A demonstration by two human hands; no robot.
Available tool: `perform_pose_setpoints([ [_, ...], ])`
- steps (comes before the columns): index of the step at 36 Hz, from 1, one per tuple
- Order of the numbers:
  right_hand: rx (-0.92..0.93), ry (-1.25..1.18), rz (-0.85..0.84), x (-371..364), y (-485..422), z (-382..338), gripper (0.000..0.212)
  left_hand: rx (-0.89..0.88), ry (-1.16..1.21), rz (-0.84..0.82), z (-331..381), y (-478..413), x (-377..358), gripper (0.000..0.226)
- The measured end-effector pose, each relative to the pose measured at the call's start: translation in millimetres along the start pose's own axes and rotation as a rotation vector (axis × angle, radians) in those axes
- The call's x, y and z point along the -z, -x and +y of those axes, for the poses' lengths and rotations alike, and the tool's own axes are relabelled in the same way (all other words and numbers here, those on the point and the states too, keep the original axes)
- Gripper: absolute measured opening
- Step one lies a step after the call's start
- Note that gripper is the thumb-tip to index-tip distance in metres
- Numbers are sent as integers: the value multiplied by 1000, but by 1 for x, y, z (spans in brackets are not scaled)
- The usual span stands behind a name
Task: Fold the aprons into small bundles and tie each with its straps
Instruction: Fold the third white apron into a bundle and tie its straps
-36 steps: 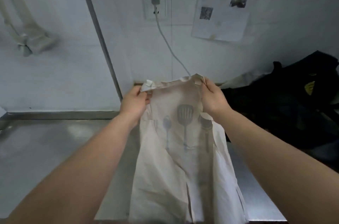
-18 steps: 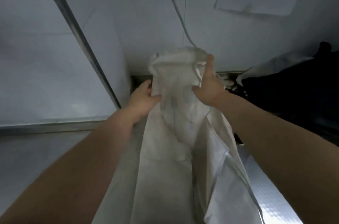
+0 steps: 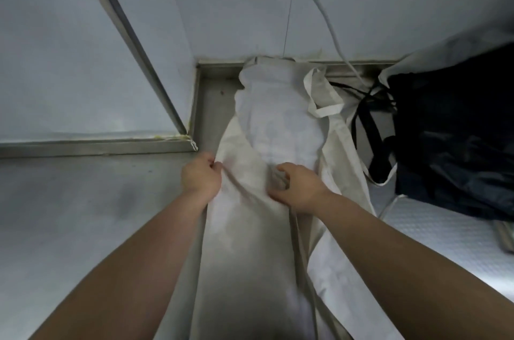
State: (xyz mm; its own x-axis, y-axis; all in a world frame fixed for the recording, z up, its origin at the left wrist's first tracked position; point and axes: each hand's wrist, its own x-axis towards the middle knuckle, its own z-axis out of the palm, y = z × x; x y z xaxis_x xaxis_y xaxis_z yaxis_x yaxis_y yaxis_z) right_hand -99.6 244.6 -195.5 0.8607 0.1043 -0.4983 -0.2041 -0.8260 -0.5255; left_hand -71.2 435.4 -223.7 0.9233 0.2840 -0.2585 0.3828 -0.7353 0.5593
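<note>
2 hands grip the cream apron (image 3: 250, 242), stretched lengthwise along the steel counter (image 3: 83, 214) to the counter's back rim: left hand (image 3: 200, 178) pinching its left edge, right hand (image 3: 299, 189) bunching cloth mid-width. Seemingly the 1st lengthwise fold; next, lap the sides inward, leaving the strap (image 3: 324, 110) free.

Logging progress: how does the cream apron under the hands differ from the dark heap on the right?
Colour: the cream apron is pale, the dark heap near black. Pose: the cream apron lies stretched from the wall toward the person; the dark heap is piled up. Handling: the left hand and right hand grip the cream apron; no hand touches the dark heap. Shared: both rest on the steel counter, straps untied.
</note>
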Motion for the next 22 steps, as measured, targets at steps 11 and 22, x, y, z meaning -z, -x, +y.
perform_pose_setpoints([
  [11, 37, 52, 232, -3, 11, 15, 50, -583, -19, -13, -10, 39, -21, 42],
  [22, -382, -17, 24, 18, 25, 56, 49, -464, -540, -352, 9, 43, -39, 69],
])
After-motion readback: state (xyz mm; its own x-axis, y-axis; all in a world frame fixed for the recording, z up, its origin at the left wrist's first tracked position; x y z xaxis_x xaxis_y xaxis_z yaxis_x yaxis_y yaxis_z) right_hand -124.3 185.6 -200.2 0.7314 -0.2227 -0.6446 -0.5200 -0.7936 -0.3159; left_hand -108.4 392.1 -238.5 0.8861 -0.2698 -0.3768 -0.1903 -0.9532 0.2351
